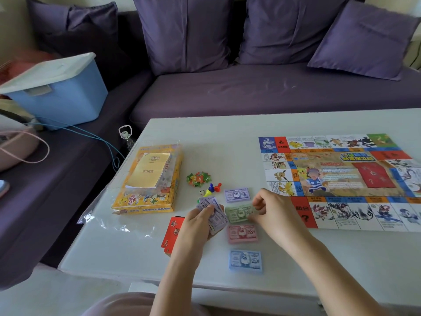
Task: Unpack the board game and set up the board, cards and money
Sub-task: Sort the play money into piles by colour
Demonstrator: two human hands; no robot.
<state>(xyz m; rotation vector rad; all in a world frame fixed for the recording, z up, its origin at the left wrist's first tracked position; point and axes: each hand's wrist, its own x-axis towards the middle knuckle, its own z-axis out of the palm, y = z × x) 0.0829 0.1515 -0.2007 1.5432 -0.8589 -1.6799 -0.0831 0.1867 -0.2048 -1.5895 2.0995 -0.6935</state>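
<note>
Purple paper money fills the left hand (196, 222), whose fingers and thumb are curled round a loose fan of notes (216, 215) held just above the table (136, 247). The right hand (271, 208) has its fingertips drawn together on the right edge of the green pile (239, 213), apparently pinching the top note. The rest of the money lies in a column in front of the person: a purple pile (237, 195) farthest away, then the green one, a pink pile (242, 233) and a blue pile (245, 261) nearest. The board (341, 179) lies unfolded and flat on the right of the table with a red deck (373, 177) on its middle. More red cards (172, 233) sit partly under the left wrist. The box (148, 179) lies to the left with a yellow leaflet (148, 169) on top.

By the look of it the sorting of notes by colour is well along, with the fan the only money left to deal out.

The risks come from how thin and light the notes are:
- The fan is splayed, so any slackening of the left hand's grip could spill notes across the sorted piles and mix the colours.
- Two notes could stick together and land on the wrong pile.
- The piles sit close together, so a sleeve or wrist passing over could drag one into the next.
- The pawns (214, 187) and the die (201, 192) stand just beside the fan and could be knocked over or sent rolling
</note>
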